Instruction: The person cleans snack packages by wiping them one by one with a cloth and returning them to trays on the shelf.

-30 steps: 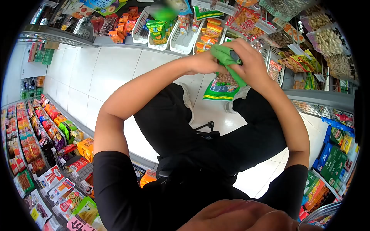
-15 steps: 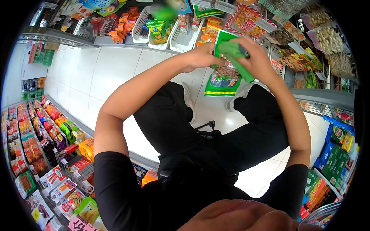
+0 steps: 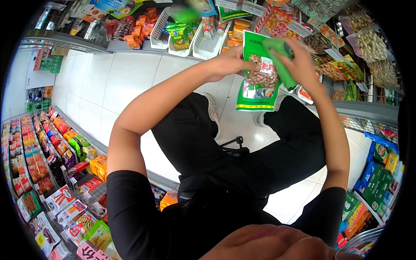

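Note:
A green and white bag of peanuts [image 3: 261, 102] hangs upright in front of me, its clear window showing brown nuts. My left hand [image 3: 232, 64] grips the bag's left edge, the thumb lying across its front. A green cloth [image 3: 284, 71] is bunched in my right hand [image 3: 300, 65], at the right side of the bag. The cloth overlaps the bag's upper right part; some of my right fingers are blurred or hidden behind it.
White plastic baskets [image 3: 207, 45] of snack packets line the shelf [image 3: 164, 53] ahead. Bagged nuts [image 3: 372, 45] hang at the right. Packed snack shelves [image 3: 65, 147] stand at left, and green boxes [image 3: 376, 184] at right. My knees are bent above the tiled floor [image 3: 130, 80].
My right hand has moved the cloth rightward across the bag, uncovering more of the window and lettering. The bag has shifted slightly right and down in my left hand.

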Demonstrator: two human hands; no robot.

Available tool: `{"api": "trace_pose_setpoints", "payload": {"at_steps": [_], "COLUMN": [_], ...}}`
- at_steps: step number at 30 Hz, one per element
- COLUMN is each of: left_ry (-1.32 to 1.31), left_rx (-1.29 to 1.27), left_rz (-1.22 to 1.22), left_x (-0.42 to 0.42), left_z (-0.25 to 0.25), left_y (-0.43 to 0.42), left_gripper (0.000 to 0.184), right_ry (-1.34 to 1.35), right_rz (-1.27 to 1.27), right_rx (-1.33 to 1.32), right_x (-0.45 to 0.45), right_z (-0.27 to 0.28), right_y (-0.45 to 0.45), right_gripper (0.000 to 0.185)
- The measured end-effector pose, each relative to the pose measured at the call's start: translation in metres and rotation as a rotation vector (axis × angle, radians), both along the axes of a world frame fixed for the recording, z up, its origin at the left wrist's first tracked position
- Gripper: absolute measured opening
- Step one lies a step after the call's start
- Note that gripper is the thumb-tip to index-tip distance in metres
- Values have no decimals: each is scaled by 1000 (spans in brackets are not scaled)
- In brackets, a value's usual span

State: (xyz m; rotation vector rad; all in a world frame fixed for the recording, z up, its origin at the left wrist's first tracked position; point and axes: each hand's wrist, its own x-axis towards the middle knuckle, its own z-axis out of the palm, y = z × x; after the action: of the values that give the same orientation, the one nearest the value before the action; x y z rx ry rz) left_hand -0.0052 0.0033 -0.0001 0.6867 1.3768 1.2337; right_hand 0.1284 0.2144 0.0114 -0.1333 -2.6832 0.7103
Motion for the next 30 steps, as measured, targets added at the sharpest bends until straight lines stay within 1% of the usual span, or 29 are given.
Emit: {"api": "trace_pose_setpoints", "payload": {"at_steps": [3,4,7,8,11,14,16,19,22,25,28,30], "left_ry": [-19,-14,-27,-17,-4,-44,-66,-68,-86,-199,-190,-191], "left_rx": [-22,-33,-29,-47,-69,-44,-34,-41,-55,-93,-71,-57], "left_rz": [22,25,16,8,-4,20,37,89,174,271,291,307], "left_x": [3,2,-1,-1,-3,-2,-1,-2,-8,-15,-16,-17], "left_z": [-1,-1,-4,-4,-5,-11,-11,-12,-16,-26,-29,-28], "left_y": [0,0,1,0,1,3,3,3,7,12,10,9], "left_gripper": [48,48,48,47,48,48,48,41,43,39,36,36], "right_ry": [-41,-8,-69,-120,-98,-64,-72,-75,-150,-229,-302,-342], "right_rz": [-155,-121,122,165,210,-30,-120,-80,62,-21,-110,-170], "right_rx": [32,36,-57,-119,-123,-23,29,26,-113,-111,-42,-173], "right_x": [1,4,11,10,4,-1,0,6,8,7,6,6], "right_z": [-10,-11,0,0,-5,-34,-32,-29,-19,-31,-38,-36], "right_y": [25,22,-3,-7,-1,37,45,41,29,35,39,36], "right_gripper": [36,36,36,37,38,43,47,47,48,53,59,62]}}
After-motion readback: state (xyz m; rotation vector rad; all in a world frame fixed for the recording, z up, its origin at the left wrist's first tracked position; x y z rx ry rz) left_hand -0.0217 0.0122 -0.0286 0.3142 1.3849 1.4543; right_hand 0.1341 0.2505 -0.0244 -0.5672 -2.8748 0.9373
